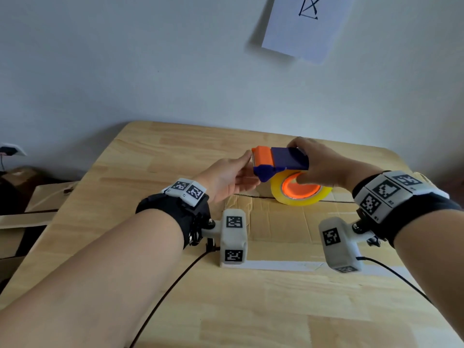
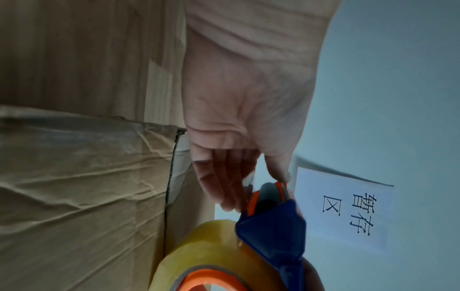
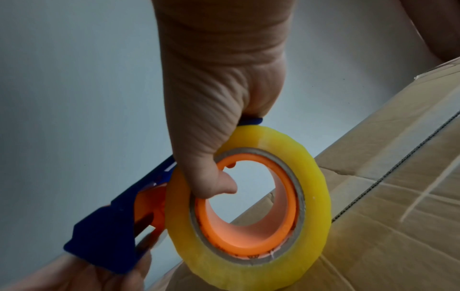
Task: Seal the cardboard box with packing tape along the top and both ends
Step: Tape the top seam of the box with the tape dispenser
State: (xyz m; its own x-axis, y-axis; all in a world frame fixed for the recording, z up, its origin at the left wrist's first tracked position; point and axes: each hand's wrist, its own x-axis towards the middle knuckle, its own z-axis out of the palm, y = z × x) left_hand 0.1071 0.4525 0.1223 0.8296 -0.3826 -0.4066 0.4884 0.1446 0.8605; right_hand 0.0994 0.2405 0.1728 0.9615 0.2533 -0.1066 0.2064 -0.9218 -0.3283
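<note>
A brown cardboard box (image 1: 288, 222) lies on the wooden table (image 1: 175, 151), its flaps closed with a seam along the top. Above its far edge my right hand (image 1: 316, 164) grips a blue and orange tape dispenser (image 1: 281, 160) carrying a yellow tape roll (image 1: 301, 194); the thumb (image 3: 224, 185) hooks into the orange core. My left hand (image 1: 247, 169) meets the dispenser's orange cutter end. There its thumb (image 2: 280, 171) and fingers (image 2: 224, 187) pinch the clear tape end. The creased box top (image 2: 74, 187) lies beside that hand.
Flattened cardboard (image 1: 37, 209) lies off the table's left side. A white paper strip (image 1: 276, 265) sits on the table in front of the box. Black cables (image 1: 163, 292) trail from both wrists. A printed sheet (image 1: 306, 26) hangs on the wall behind.
</note>
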